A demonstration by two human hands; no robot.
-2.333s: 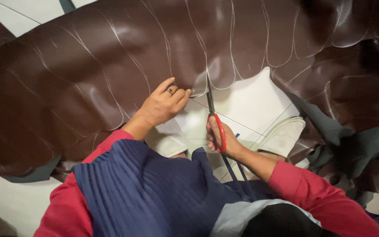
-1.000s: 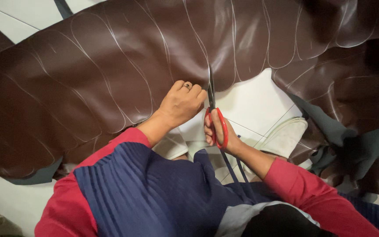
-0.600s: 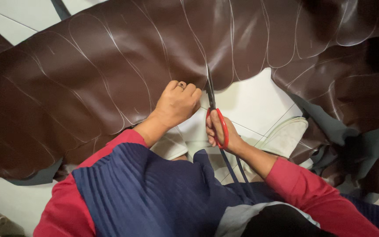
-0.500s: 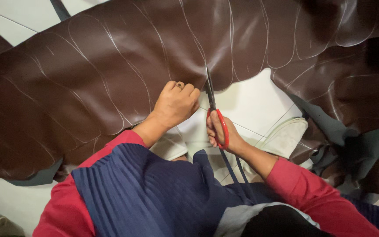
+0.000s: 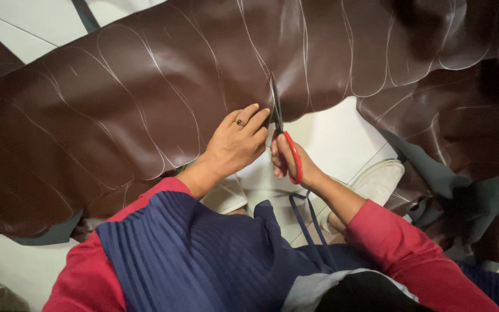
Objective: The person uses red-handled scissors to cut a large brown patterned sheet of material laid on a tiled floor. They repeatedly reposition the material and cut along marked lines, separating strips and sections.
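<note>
A large sheet of dark brown leather [image 5: 145,110], marked with white curved outlines, lies spread over a white tiled floor [image 5: 330,138]. My left hand [image 5: 235,141], with a ring on one finger, presses flat on the leather's near edge just left of the cut. My right hand [image 5: 287,159] grips red-handled scissors [image 5: 278,124]. Their blades point away from me and bite into the leather edge along a white line.
My white shoes [image 5: 379,182] show below the leather, beside my red sleeves and blue apron. More brown leather [image 5: 463,133] and dark grey offcuts [image 5: 480,199] are bunched at the right. A dark strip [image 5: 85,14] crosses the floor at the top left.
The scissors have advanced further into the leather edge. My left hand has shifted slightly along the edge to stay beside the blades.
</note>
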